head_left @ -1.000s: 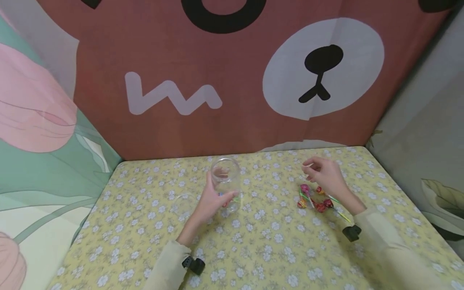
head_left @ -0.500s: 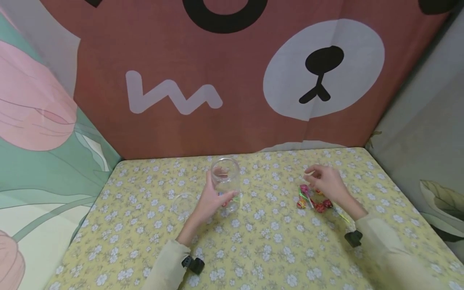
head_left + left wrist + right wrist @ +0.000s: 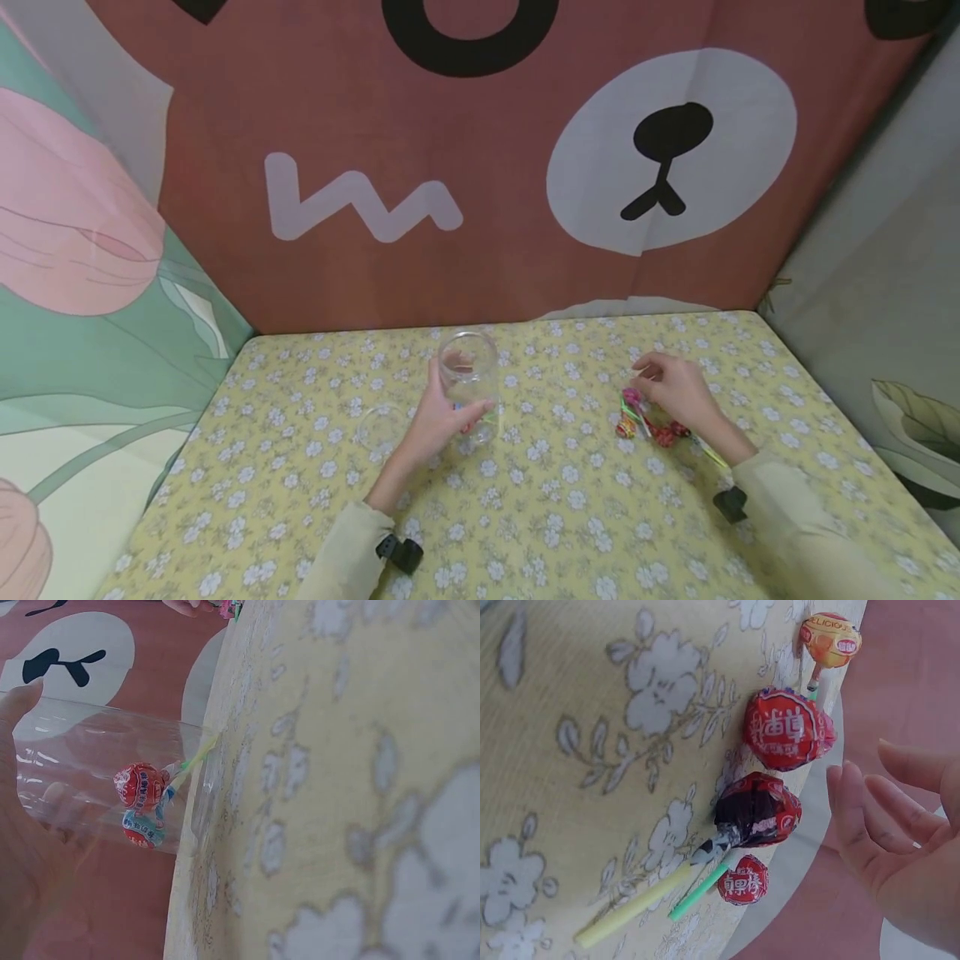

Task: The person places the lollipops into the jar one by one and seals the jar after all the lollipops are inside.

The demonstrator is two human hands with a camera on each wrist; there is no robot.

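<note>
Left hand: the left hand (image 3: 433,423) is wrapped round the side of a clear jar (image 3: 480,385), the thumb lying across its front.
Right hand: the right hand (image 3: 678,390) hovers just above a loose group of lollipops, its fingers loosely bent, with a gap between thumb and fingertips.
Clear jar: upright near the middle of the table, mouth uppermost, base down at the cloth.
Inside the jar: a red-wrapped lollipop (image 3: 139,786) and a blue-and-red lollipop (image 3: 142,827) lie close together near the base; a pale yellow stick (image 3: 196,760) slants toward the bottom.
Under the right hand: a large red lollipop (image 3: 784,729), a dark-red lollipop (image 3: 759,810) with a yellow stick (image 3: 634,906), and a smaller red lollipop (image 3: 744,880) near a green stick (image 3: 699,891).
Edge of the group: a yellow-orange lollipop (image 3: 626,427) and a pink lollipop (image 3: 632,397), on the side toward the jar.
Clear lid: the round clear lid (image 3: 381,428) lies flat, left of the left hand.
Wrists: a black camera (image 3: 400,552) on the left, another on the right, both by pale sleeves (image 3: 348,550).
Table: a yellow tablecloth (image 3: 547,533) with white flowers.
Backdrop: a reddish-brown hanging (image 3: 487,279) with a cartoon muzzle stands behind the table.
</note>
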